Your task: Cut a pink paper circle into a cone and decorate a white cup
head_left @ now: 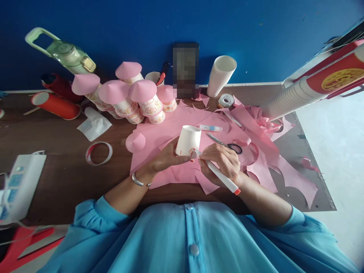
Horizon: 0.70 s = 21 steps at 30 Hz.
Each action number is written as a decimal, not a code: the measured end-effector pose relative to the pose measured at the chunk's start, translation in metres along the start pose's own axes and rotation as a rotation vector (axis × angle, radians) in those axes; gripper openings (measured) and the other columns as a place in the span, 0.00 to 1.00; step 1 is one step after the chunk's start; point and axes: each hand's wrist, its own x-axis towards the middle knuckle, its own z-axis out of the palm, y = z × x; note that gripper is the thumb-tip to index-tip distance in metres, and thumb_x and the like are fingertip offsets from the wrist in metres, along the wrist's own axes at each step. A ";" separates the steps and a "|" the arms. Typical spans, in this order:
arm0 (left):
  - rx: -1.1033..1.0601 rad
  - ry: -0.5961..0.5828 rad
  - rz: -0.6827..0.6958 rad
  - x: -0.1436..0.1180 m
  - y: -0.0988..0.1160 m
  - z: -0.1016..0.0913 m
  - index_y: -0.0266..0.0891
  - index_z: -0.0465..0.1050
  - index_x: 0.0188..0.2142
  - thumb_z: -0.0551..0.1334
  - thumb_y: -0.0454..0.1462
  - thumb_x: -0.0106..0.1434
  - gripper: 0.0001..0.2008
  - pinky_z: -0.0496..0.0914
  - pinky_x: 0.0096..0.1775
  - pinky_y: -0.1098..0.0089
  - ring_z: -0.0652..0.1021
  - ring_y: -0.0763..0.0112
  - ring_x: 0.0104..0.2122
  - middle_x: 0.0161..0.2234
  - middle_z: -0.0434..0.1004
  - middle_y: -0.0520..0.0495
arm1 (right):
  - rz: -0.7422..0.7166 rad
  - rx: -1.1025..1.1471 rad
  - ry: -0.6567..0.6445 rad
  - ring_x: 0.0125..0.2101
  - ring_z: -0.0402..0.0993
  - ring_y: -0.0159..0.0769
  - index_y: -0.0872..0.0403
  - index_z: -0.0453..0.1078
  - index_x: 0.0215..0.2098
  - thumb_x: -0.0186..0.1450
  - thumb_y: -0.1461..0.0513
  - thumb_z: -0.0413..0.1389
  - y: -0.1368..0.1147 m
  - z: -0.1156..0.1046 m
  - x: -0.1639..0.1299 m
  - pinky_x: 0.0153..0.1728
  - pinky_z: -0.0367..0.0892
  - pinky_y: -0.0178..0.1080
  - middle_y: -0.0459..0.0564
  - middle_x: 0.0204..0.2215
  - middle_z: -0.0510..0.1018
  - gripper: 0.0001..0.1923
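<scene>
The upturned paper cup [188, 140] is best steadied on the counter [65, 170] by the left hand's [167, 156] closed grip while the marker [220, 175], pinched in the right hand [224, 163], is drawn slowly along its rim.

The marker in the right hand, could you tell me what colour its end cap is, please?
Orange-red, on a white marker; head view.

- The scene was bright and evenly lit, and the light seemed to come from above and from the right.
- The pale floor area [335, 144] at the right looked almost washed out.
- Shadows under the hands on the pink paper sheets [159, 140] were soft and short.
- The wide lens bent the dark wooden table edge [42, 93] and stretched things at the corners.
- One rectangle at the blue wall [256, 34] was pixelated.
- The centre was sharp.
</scene>
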 end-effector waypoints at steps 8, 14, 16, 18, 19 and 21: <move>-0.050 0.002 0.015 -0.001 -0.004 -0.003 0.37 0.73 0.49 0.78 0.47 0.54 0.29 0.75 0.43 0.64 0.80 0.62 0.42 0.42 0.81 0.44 | -0.009 0.020 -0.025 0.24 0.77 0.35 0.53 0.70 0.45 0.65 0.72 0.59 -0.001 -0.001 0.000 0.25 0.73 0.36 0.46 0.26 0.78 0.13; -0.090 -0.007 0.043 0.000 -0.007 -0.004 0.37 0.73 0.49 0.78 0.43 0.55 0.27 0.75 0.40 0.67 0.80 0.65 0.39 0.40 0.80 0.46 | -0.005 0.017 -0.025 0.25 0.77 0.35 0.52 0.70 0.45 0.65 0.72 0.58 -0.002 0.000 -0.001 0.26 0.74 0.36 0.46 0.27 0.78 0.13; -0.088 -0.005 0.047 0.000 -0.007 -0.003 0.37 0.73 0.48 0.78 0.43 0.55 0.26 0.75 0.40 0.68 0.79 0.66 0.38 0.40 0.80 0.47 | -0.007 0.016 -0.025 0.24 0.77 0.35 0.52 0.69 0.44 0.65 0.72 0.58 -0.003 0.001 0.000 0.26 0.74 0.36 0.46 0.26 0.78 0.13; -0.086 -0.006 0.042 -0.001 -0.006 -0.003 0.37 0.73 0.48 0.78 0.43 0.55 0.26 0.75 0.40 0.68 0.79 0.66 0.38 0.39 0.80 0.47 | -0.008 0.019 -0.028 0.24 0.77 0.34 0.52 0.69 0.44 0.65 0.72 0.58 -0.003 0.001 0.000 0.26 0.74 0.36 0.46 0.26 0.78 0.12; -0.085 -0.006 0.038 -0.001 -0.006 -0.003 0.37 0.73 0.48 0.78 0.44 0.55 0.26 0.74 0.40 0.68 0.79 0.66 0.38 0.39 0.80 0.47 | -0.008 0.020 -0.029 0.24 0.77 0.34 0.52 0.69 0.43 0.65 0.72 0.58 -0.003 0.001 0.000 0.26 0.74 0.36 0.46 0.26 0.78 0.12; -0.087 -0.003 0.034 -0.001 -0.007 -0.004 0.37 0.73 0.48 0.78 0.44 0.55 0.27 0.74 0.40 0.67 0.79 0.65 0.38 0.39 0.80 0.47 | -0.010 0.022 -0.030 0.24 0.77 0.34 0.52 0.69 0.43 0.66 0.72 0.58 -0.003 0.001 0.000 0.26 0.74 0.36 0.46 0.26 0.78 0.12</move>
